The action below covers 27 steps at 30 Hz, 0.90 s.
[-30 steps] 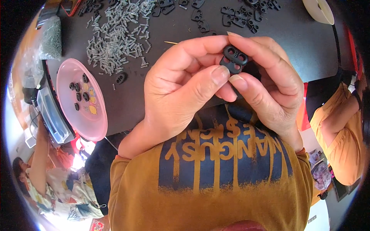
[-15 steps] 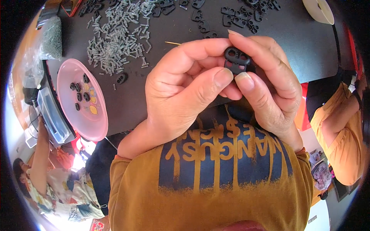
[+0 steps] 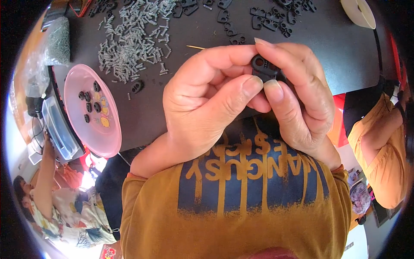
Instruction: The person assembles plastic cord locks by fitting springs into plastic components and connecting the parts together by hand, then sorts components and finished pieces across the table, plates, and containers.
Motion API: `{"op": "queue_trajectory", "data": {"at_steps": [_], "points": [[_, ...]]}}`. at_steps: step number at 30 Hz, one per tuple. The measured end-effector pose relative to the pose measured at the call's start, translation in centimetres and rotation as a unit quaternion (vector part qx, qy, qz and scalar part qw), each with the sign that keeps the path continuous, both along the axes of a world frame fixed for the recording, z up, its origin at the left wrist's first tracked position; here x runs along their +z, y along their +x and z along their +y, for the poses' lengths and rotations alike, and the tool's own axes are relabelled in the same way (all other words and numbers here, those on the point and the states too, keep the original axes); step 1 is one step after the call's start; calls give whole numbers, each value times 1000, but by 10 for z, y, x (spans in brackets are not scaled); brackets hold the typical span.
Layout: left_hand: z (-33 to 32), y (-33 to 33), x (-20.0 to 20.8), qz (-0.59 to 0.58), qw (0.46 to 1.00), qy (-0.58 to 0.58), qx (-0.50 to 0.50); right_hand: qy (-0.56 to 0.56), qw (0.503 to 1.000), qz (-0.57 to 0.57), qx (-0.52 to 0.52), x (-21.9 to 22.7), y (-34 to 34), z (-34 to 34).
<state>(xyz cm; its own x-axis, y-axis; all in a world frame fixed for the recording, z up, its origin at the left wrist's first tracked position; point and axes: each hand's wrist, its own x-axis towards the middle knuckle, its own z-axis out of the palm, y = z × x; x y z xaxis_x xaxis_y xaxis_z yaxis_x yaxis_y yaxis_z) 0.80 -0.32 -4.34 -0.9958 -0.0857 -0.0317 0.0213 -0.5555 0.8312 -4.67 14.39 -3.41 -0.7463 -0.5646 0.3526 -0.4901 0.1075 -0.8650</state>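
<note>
A small black two-hole cord lock (image 3: 264, 68) is pinched between both hands above the near part of the dark table. My left hand (image 3: 202, 95) closes on it from the left, with the thumb at its lower edge and the forefinger reaching its upper left. My right hand (image 3: 304, 86) grips its right side, thumb below and forefinger across the top. Part of the cord lock is hidden behind the fingers. Beyond the hands lie a heap of small metal springs (image 3: 133, 41) and several black cord-lock parts (image 3: 265, 19).
On the left, a pink bowl (image 3: 79, 134) holds several black cord locks (image 3: 88, 107). A bag of springs (image 3: 58, 43) stands behind it. A thin wooden stick (image 3: 195, 47) lies beyond my left hand. A cream bowl (image 3: 359, 15) sits far right. Other people sit on both sides.
Both hands keep their grip on the cord lock. It has tilted slightly, and the light gaps in its lower part no longer show.
</note>
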Motion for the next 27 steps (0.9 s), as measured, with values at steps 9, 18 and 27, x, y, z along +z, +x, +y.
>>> {"op": "queue_trajectory", "data": {"at_steps": [9,18,27], "points": [[4,0,-4,49,998,-38,22,-11,998,55,-1,-5,-2,-2],[3,-3,-3,53,997,-54,19,-15,1000,12,-12,-8,-1,-3],[-2,1,5,-4,1000,-13,-3,-20,999,4,27,-10,1,-1]]}}
